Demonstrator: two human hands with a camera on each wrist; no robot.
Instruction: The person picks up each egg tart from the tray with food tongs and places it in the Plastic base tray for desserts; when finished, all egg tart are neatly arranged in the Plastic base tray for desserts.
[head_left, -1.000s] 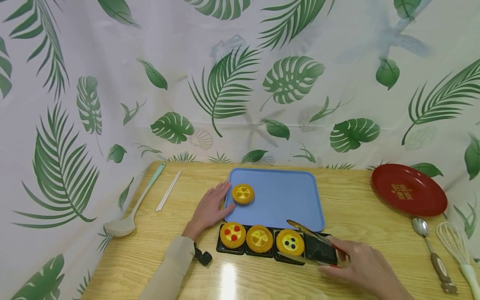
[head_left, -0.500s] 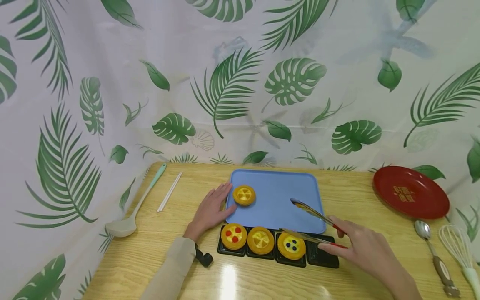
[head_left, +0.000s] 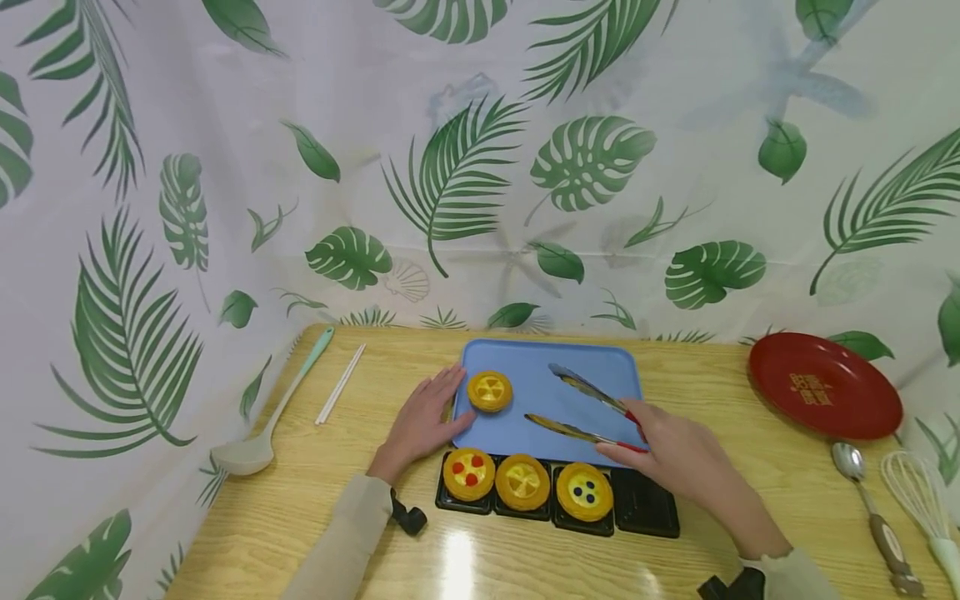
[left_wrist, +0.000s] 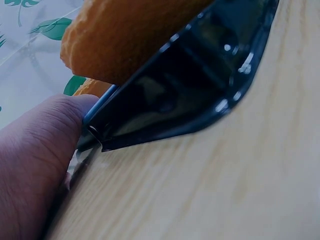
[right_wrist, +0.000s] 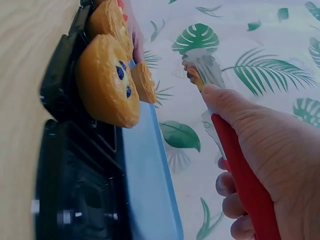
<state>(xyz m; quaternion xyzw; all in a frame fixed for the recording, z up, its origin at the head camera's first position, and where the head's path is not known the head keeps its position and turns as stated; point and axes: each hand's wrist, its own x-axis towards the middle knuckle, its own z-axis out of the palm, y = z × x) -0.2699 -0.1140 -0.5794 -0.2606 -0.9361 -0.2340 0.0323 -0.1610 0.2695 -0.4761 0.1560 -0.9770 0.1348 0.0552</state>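
Note:
My right hand (head_left: 678,454) grips red-handled metal tongs (head_left: 577,432), whose arms are spread over the blue tray (head_left: 555,354). One egg tart (head_left: 490,392) sits at the tray's left side, just left of the tong tips. My left hand (head_left: 423,421) lies with straight fingers on the tray's left edge, its thumb near that tart. In front of the tray stands a row of black plastic holders. Three hold tarts: a red-dotted tart (head_left: 468,475), a plain-topped tart (head_left: 522,482) and a blueberry-dotted tart (head_left: 584,492). The rightmost black holder (head_left: 645,504) has no tart in it.
A ladle (head_left: 251,454) and white chopsticks (head_left: 341,383) lie on the left of the wooden table. At the right are a red plate (head_left: 825,417), a metal spoon (head_left: 851,462) and a whisk (head_left: 918,496). A leaf-patterned curtain (head_left: 480,183) hangs behind.
The right hand has drawn the tongs away from the blueberry-dotted tart, up and left over the tray toward the single tart. That tart now rests uncovered in its holder. The left hand stays put.

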